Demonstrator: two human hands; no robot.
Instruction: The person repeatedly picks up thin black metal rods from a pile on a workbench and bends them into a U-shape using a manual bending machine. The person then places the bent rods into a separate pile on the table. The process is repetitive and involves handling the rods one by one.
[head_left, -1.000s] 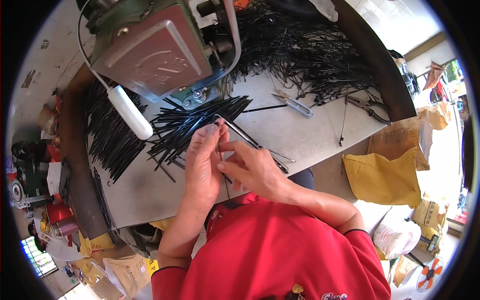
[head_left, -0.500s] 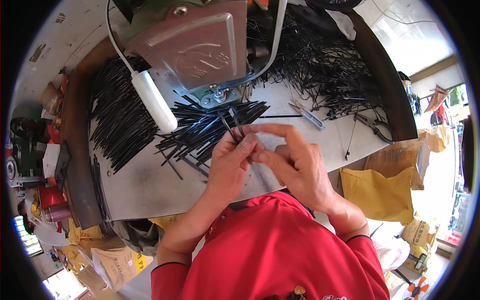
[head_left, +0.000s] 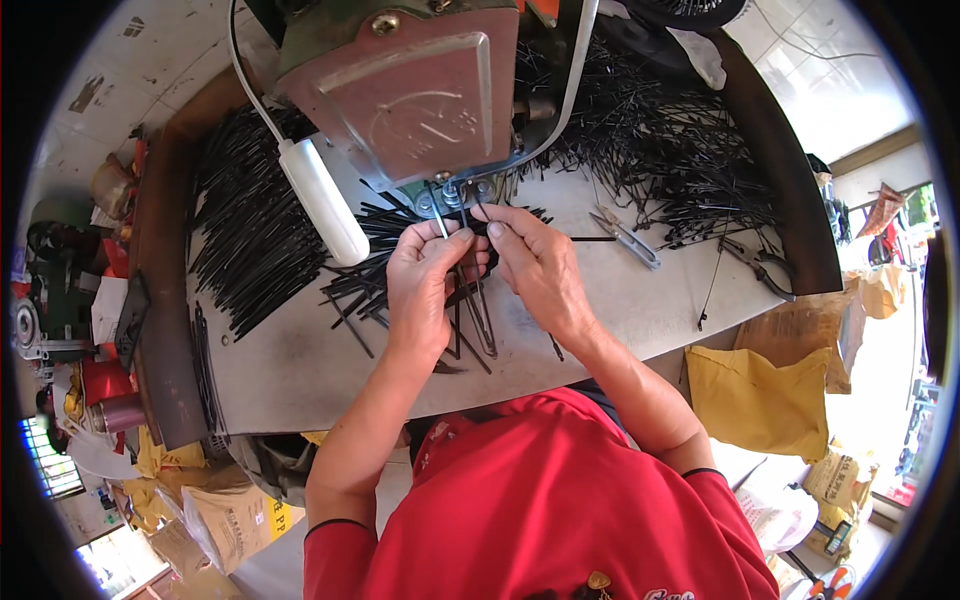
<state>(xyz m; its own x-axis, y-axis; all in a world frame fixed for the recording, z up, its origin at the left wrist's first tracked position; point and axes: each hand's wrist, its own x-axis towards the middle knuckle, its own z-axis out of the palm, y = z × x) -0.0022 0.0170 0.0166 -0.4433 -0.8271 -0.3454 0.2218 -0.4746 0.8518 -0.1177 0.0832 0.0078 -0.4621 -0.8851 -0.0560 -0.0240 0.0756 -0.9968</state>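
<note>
Grey worktop (head_left: 300, 370) carries heaps of black strips under a green machine (head_left: 400, 80). Left hand (head_left: 425, 290) and right hand (head_left: 535, 265) both pinch thin black strips (head_left: 475, 300) just below the machine's foot (head_left: 450, 195), each grip closed on them. Fingertips sit close to that foot and could get nipped; loose strips (head_left: 250, 240) nearby could snag.
</note>
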